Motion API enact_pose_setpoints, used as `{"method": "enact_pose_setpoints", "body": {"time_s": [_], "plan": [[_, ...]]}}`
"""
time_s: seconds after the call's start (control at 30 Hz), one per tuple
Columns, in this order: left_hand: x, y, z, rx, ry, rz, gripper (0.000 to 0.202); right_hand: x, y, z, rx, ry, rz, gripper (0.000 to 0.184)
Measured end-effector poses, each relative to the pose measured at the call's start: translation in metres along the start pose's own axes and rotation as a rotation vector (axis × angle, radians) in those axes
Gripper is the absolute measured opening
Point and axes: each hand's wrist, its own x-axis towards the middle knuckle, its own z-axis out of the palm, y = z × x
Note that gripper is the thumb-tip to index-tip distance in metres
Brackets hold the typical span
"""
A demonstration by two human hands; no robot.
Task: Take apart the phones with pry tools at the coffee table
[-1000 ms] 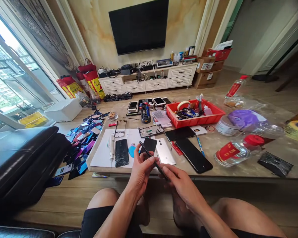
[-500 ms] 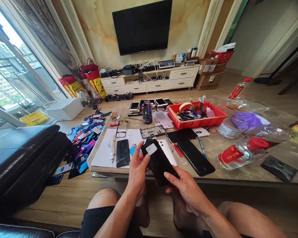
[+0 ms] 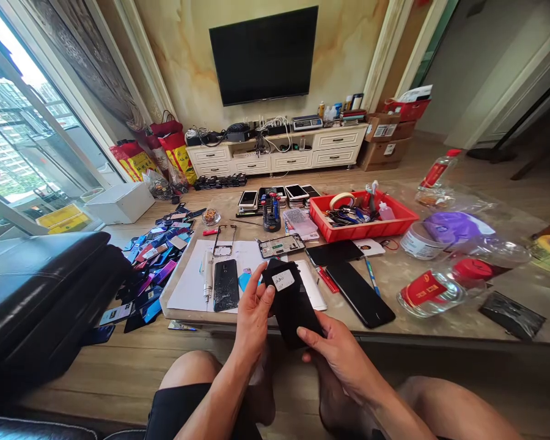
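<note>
Both hands hold a black phone screen panel [image 3: 296, 311], tilted over the table's front edge, with a white handwritten label on its upper part. My left hand [image 3: 255, 311] grips its upper left edge between thumb and fingers. My right hand [image 3: 332, 342] pinches the lower right corner, thumb on the face. Behind the panel lies a white phone back [image 3: 312, 287], partly covered. A cracked dark phone [image 3: 226, 285] rests on white paper [image 3: 187, 281], beside a white pen-shaped electric screwdriver [image 3: 208, 275]. An opened phone frame with its board showing [image 3: 282, 245] lies further back.
Two black phones [image 3: 360, 293] lie to the right, near a red tool [image 3: 329, 280] and a blue pen [image 3: 373, 276]. Behind them stand a red tool tray [image 3: 366, 230] and a screwdriver holder [image 3: 271, 219]. A large bottle [image 3: 421, 293] lies at right. Many phones [image 3: 158, 263] cover the floor at left.
The panel has turned slightly more upright and shifted a little left at its lower end, with my right hand moving along. My left hand keeps its grip.
</note>
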Motion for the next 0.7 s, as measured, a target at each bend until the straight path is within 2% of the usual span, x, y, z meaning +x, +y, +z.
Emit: {"method": "enact_pose_setpoints", "body": {"time_s": [0.37,0.5,0.57,0.7], "plan": [[0.0,0.003,0.001,-0.017,0.066,0.0,0.075,0.002,0.008,0.001,-0.015,-0.031,-0.053,0.049],[0.001,0.005,0.001,-0.031,0.085,-0.024,0.073,0.001,0.012,0.002,-0.001,0.014,-0.07,0.048],[0.002,0.005,0.001,-0.049,0.102,-0.039,0.073,0.0,0.012,0.002,-0.074,0.044,-0.096,0.049],[-0.001,0.002,0.004,-0.079,0.075,-0.122,0.076,-0.005,0.011,0.005,-0.422,0.072,-0.245,0.049]]}}
